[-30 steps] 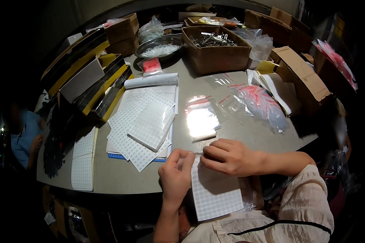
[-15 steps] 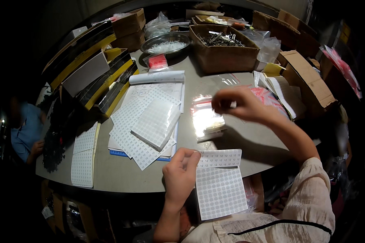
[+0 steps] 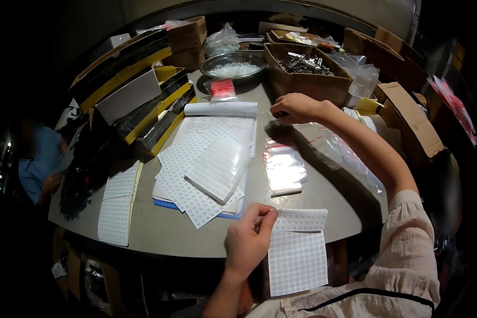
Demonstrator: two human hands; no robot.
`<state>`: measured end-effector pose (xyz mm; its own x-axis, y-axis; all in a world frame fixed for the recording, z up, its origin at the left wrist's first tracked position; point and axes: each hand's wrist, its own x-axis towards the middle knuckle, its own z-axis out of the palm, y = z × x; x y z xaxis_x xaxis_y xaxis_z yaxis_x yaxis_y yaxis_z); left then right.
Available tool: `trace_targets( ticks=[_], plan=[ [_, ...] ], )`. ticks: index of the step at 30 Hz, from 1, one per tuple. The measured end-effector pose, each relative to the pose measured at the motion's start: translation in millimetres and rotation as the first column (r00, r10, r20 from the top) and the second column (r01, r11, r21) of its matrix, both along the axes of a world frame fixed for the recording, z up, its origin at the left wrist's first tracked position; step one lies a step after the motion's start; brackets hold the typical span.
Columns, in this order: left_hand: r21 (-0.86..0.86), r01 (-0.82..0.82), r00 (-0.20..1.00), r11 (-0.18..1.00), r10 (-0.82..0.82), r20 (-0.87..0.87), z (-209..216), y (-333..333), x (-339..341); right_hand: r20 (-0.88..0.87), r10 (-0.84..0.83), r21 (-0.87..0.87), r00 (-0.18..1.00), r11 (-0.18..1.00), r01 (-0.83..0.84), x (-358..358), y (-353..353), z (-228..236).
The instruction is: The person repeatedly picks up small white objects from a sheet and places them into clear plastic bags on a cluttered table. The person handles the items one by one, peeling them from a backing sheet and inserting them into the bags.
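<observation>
My left hand (image 3: 249, 236) pinches the top left corner of a white sheet of round stickers (image 3: 298, 259) at the table's near edge. Its upper strip, printed with rows of small numbers, is folded over. My right hand (image 3: 298, 108) is reaching forward over the table, fingers curled closed and turned away; whatever they may hold is hidden. Between my hands lies a stack of clear zip bags (image 3: 284, 167) with red seal lines, glaring in the light. To its left, a plastic-wrapped pack of sticker sheets (image 3: 217, 168) rests on loose number sheets (image 3: 196, 209).
At the back stand a metal bowl (image 3: 234, 68) of small clear pieces and a brown box (image 3: 307, 71) of dark metal parts. Black-yellow boxes (image 3: 159, 114) line the left. More clear bags (image 3: 350, 151) lie right. A person in blue (image 3: 40, 167) sits far left.
My right hand has moved forward, away from above the zip bag stack toward the brown box. My left hand still grips the sticker sheet. The view has shifted slightly.
</observation>
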<state>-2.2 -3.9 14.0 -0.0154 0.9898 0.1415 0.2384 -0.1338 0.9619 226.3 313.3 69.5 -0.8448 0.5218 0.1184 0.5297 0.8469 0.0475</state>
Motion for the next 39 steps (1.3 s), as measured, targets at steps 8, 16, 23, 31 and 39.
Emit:
trace_targets(
  ticks=[8, 16, 23, 31, 39],
  plan=[
    [0.024, -0.044, 0.988, 0.999, 0.040, 0.148, 3, -3, 1, -0.280, -0.328, -0.506, 0.902, 0.849, 0.151, -1, 16, -9],
    [0.023, -0.036, 0.981, 0.999, 0.031, 0.191, -1, -4, -4, -0.303, -0.453, -0.534, 0.838, 0.809, 0.244, 14, -51, -21],
    [0.057, 0.013, 0.994, 0.998, -0.020, 0.110, -5, 0, -1, -0.240, -0.200, -0.461, 0.950, 0.885, 0.069, 5, -45, 1],
    [0.054, 0.016, 1.000, 0.998, -0.017, 0.008, 1, -3, -4, -0.025, -0.084, -0.255, 0.996, 0.964, 0.075, -18, -44, -5],
    [0.075, -0.004, 0.992, 0.997, -0.005, 0.125, 2, -4, -3, -0.132, -0.522, -0.055, 0.843, 0.853, 0.520, 17, -40, -21]
  ],
)
